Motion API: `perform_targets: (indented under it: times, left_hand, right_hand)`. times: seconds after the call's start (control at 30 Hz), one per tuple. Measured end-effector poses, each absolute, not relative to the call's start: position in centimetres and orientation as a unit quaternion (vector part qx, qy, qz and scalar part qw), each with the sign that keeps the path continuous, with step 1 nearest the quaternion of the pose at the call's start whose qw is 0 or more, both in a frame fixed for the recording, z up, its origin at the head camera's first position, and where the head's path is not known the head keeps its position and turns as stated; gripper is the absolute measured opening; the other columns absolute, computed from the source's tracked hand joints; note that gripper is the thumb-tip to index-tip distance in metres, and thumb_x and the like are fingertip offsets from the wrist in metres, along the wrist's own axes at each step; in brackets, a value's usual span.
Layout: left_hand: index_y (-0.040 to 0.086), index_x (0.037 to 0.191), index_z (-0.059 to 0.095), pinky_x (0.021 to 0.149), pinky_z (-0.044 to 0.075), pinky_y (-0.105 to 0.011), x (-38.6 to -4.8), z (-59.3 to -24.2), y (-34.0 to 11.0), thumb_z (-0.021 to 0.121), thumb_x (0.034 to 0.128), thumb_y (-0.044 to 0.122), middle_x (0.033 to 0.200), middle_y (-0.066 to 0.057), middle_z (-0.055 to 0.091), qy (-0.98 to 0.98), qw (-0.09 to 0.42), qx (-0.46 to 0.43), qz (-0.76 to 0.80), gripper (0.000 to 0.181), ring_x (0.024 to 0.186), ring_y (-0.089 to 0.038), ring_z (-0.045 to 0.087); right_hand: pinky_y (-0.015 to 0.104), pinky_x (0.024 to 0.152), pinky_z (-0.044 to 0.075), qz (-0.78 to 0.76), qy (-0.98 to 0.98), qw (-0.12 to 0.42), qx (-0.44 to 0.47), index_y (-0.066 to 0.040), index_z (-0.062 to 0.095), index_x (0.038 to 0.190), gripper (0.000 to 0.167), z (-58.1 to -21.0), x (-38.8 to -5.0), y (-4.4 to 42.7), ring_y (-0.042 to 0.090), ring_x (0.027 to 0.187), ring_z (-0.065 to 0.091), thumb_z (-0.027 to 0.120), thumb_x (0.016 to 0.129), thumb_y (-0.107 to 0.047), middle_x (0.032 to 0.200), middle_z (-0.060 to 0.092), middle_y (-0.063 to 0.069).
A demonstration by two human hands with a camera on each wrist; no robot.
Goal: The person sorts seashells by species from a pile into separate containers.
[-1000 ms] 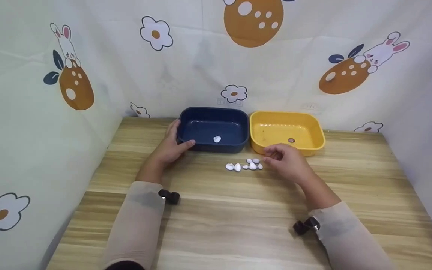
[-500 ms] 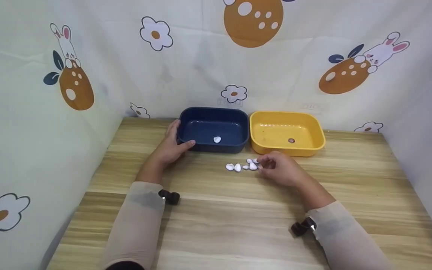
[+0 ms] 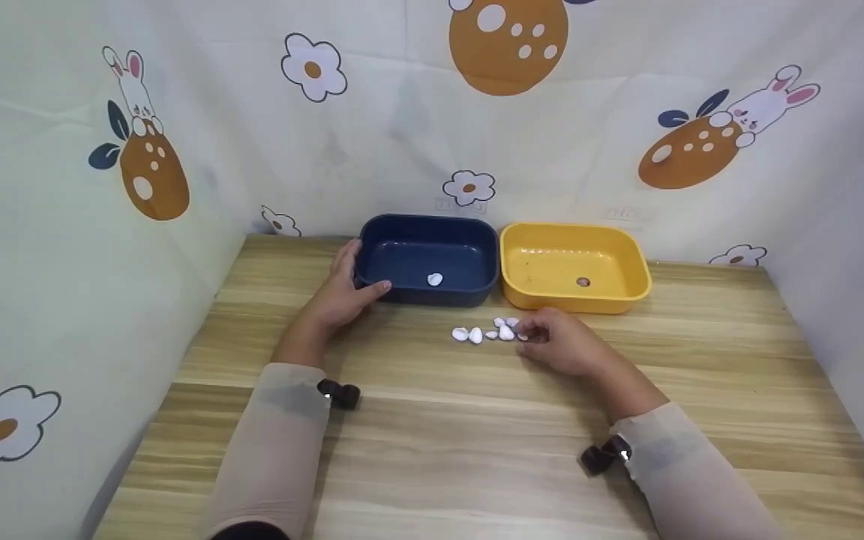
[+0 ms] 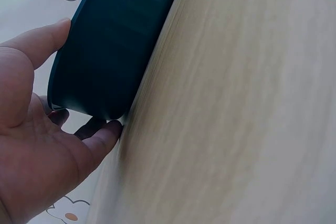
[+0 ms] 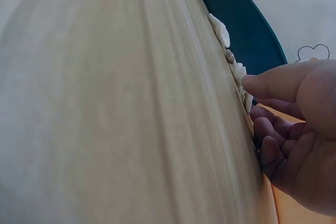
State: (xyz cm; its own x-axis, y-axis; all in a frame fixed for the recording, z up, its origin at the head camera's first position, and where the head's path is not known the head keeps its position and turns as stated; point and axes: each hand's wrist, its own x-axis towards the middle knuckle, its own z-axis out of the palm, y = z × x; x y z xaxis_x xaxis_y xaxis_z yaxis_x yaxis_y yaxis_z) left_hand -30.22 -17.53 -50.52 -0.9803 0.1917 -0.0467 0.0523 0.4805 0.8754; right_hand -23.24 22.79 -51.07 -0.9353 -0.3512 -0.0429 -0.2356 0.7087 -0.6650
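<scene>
My left hand (image 3: 340, 296) grips the left end of a dark blue plastic basin (image 3: 432, 296), thumb at its front corner and fingers along its side. The left wrist view shows the thumb on the basin's wall (image 4: 110, 51) and fingertips low at its corner. One white seashell (image 3: 434, 279) lies in it. In front of the basins, several small white seashells (image 3: 475, 335) lie on the table. At their right end my right hand (image 3: 563, 343) has thumb and fingers around a small seashell (image 5: 248, 102), which still sits at the table. Its fingers partly hide the cluster.
A yellow basin (image 3: 574, 304) stands right beside the blue one, with a small brownish shell (image 3: 583, 282) inside. Both are close to the patterned cloth (image 3: 387, 135) at the back. Wood-grain table (image 3: 447, 450) stretches in front of the shells.
My right hand has come down and left from the yellow basin's front edge to the shells, and its fingers have closed in around one. My left hand stays on the blue basin.
</scene>
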Motion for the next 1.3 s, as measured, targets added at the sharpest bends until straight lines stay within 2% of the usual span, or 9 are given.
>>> perform_targets:
  times: [0.23,0.7,0.97,1.13,1.3]
  left_hand:
    - [0.017,0.174,0.009,0.138,0.009,-0.054,-30.15,-50.47,-17.55,0.076,0.0987,0.041,0.183,-0.006,0.002,0.860,0.071,0.066,0.501,0.104,0.170,-0.032,0.005]
    - [0.016,0.174,0.008,0.138,0.009,-0.054,-30.05,-50.52,-17.54,0.077,0.0979,0.044,0.182,-0.007,0.001,0.861,0.070,0.071,0.499,0.106,0.170,-0.032,0.005]
    - [0.016,0.174,0.007,0.138,0.009,-0.053,-30.09,-50.46,-17.52,0.076,0.0992,0.040,0.182,-0.008,0.001,0.859,0.070,0.070,0.502,0.104,0.170,-0.032,0.005]
    - [0.014,0.174,0.006,0.138,0.009,-0.053,-30.08,-50.33,-17.53,0.075,0.0996,0.039,0.182,-0.008,0.001,0.860,0.070,0.074,0.501,0.104,0.170,-0.033,0.004]
    - [0.014,0.173,0.006,0.138,0.009,-0.054,-30.16,-50.37,-17.60,0.075,0.0992,0.042,0.182,-0.009,0.001,0.864,0.067,0.079,0.493,0.105,0.170,-0.033,0.005]
  right_hand:
    - [0.031,0.086,0.049,-0.334,0.925,0.081,-0.162,-0.014,0.082,0.113,0.022,-51.07,-23.30,22.98,0.018,0.096,0.060,0.080,0.091,-0.009,0.103,0.068,0.007]
    - [0.038,0.095,0.049,-0.336,0.925,0.084,-0.158,-0.013,0.081,0.107,0.018,-51.14,-23.20,23.10,0.021,0.103,0.060,0.076,0.091,-0.005,0.111,0.068,0.008]
    - [0.034,0.088,0.048,-0.331,0.927,0.089,-0.152,-0.014,0.081,0.113,0.023,-51.05,-23.33,22.84,0.019,0.095,0.058,0.078,0.091,-0.009,0.104,0.067,0.006]
    - [0.036,0.091,0.049,-0.334,0.927,0.087,-0.144,-0.015,0.082,0.109,0.019,-50.92,-23.25,22.82,0.019,0.097,0.060,0.079,0.091,-0.012,0.106,0.069,0.005]
    - [0.034,0.087,0.048,-0.335,0.928,0.080,-0.141,-0.018,0.083,0.105,0.015,-50.38,-23.17,22.77,0.018,0.095,0.059,0.082,0.090,-0.015,0.102,0.069,0.003]
